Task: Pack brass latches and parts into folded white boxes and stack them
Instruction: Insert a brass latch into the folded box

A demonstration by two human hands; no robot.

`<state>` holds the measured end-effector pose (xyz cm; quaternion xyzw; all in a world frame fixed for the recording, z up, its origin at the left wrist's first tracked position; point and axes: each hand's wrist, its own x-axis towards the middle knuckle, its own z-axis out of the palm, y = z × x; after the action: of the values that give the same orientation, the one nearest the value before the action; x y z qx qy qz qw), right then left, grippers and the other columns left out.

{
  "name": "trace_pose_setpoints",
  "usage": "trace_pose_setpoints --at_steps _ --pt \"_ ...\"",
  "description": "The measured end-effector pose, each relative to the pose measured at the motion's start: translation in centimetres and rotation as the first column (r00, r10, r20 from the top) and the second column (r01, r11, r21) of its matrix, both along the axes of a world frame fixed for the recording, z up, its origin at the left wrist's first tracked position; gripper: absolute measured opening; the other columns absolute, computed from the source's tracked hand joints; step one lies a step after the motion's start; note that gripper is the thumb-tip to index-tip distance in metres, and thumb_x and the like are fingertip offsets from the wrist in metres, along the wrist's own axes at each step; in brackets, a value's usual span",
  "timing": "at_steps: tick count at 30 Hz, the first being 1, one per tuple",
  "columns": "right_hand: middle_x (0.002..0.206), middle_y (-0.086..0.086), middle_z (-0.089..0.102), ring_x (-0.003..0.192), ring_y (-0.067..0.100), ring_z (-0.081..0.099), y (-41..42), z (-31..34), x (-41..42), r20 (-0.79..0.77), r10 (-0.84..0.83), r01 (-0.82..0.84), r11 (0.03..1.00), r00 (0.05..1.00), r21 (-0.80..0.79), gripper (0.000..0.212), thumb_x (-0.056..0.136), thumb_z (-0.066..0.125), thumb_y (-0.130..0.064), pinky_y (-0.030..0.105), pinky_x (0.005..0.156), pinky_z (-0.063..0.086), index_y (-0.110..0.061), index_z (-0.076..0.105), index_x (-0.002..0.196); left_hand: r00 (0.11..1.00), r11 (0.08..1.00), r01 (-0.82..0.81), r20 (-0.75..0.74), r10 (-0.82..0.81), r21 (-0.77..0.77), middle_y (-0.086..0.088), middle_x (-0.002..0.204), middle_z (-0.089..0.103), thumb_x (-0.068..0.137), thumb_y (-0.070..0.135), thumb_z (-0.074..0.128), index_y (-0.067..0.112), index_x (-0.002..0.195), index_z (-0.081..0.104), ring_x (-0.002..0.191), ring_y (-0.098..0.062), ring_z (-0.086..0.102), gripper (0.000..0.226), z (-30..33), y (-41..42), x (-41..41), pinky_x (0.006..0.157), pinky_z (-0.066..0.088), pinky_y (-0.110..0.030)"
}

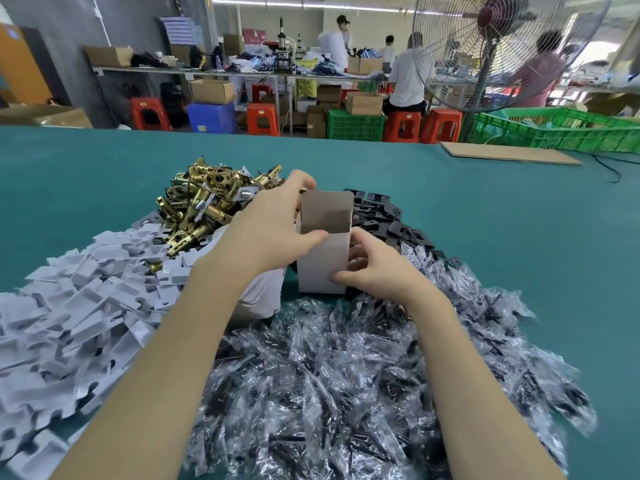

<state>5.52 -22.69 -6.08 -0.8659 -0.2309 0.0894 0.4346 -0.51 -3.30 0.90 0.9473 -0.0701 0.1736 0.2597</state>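
1. White box (323,261) standing upright on the green worktop (519,237), top flap raised at the back, mouth open; inside only bare brown card visible, the bottom hidden.
2. Left hand (273,223) closed on the box's top left rim, thumb over the near edge, fingers curled over the far side.
3. Right hand (372,268) gripping the box's lower right side, thumb pressed on the front face.
4. Heap of brass latches (204,202) lying loose just behind and left of the box.
5. Pile of flat white cards (86,299) spread at left, touching the latches.
6. Black plates (391,216) heaped right behind the box.
7. Clear bags of dark parts (346,382) piled in front and to the right.
8. Green crate (568,133) at the far right edge, contents unclear.
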Motion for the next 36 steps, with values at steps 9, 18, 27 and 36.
trace_pose_setpoints --at_steps 9,18,27,36 --pt "0.097 -0.012 0.069 0.088 0.007 0.065 0.5 -0.2 0.5 0.026 -0.065 0.069 0.953 0.998 -0.294 0.04 0.075 0.078 -0.013 0.017 0.064 0.049 -0.025 0.064 0.111 0.99 0.997 0.058 -0.126 -0.063 -0.044 -0.008 0.109 0.07 0.085 0.028 0.078 0.031 0.131 0.037 0.105 -0.028 0.064 0.062 -1.0 0.9 0.4 0.089 0.052 -0.044" --pt "0.097 -0.007 0.069 0.091 0.015 0.066 -0.4 0.1 1.0 0.076 -0.124 0.145 0.88 0.989 -0.452 0.024 0.079 0.066 -0.008 0.031 0.077 0.059 -0.031 0.061 0.087 0.992 0.994 0.042 -0.117 -0.054 -0.102 0.005 0.108 0.066 0.086 0.035 0.078 0.028 0.139 0.038 0.1 -0.016 0.062 0.067 -2.1 1.2 0.8 0.079 0.044 -0.031" --pt "0.095 -0.017 0.07 0.082 -0.007 0.062 -0.3 0.0 0.2 0.108 -0.039 0.063 0.974 0.993 -0.219 0.047 0.081 0.081 -0.038 0.004 0.056 0.04 -0.047 0.06 0.122 0.988 0.994 0.095 -0.118 -0.101 -0.055 0.011 0.117 0.068 0.088 0.035 0.075 0.032 0.139 0.053 0.106 -0.01 0.059 0.056 -2.1 1.2 1.1 0.08 0.043 -0.027" --pt "0.106 -0.015 0.071 0.095 0.004 0.066 0.1 -0.4 0.6 0.116 -0.033 0.058 0.974 0.993 -0.218 0.043 0.084 0.08 -0.033 0.012 0.066 0.042 -0.04 0.065 0.124 0.992 0.996 0.04 -0.116 -0.05 -0.083 0.005 0.109 0.067 0.086 0.038 0.075 0.026 0.132 0.056 0.1 -0.016 0.062 0.051 -2.6 0.9 0.9 0.09 0.053 -0.044"
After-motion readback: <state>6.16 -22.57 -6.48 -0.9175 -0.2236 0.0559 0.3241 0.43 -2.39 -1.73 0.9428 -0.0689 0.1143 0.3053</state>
